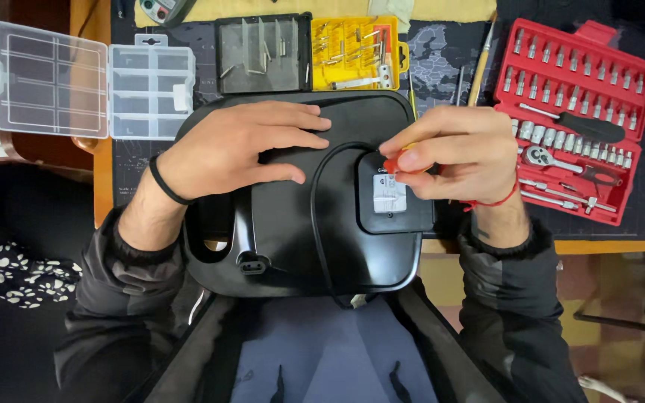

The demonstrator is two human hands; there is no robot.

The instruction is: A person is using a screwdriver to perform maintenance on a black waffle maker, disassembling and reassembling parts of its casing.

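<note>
dark jacket sleeves, black band on left wrist, red string on right

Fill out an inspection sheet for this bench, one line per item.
Surface: dark mat on wooden bench.
Job's things: black casing, underside up; small screwdriver at its label plate.
Clutter: red socket set, yellow bit case, clear organiser, all open.
Grippers: left hand flat on casing; right hand pinches screwdriver.
Cables: black cord across casing.
Surroundings: dark patterned cloth at left.
</note>
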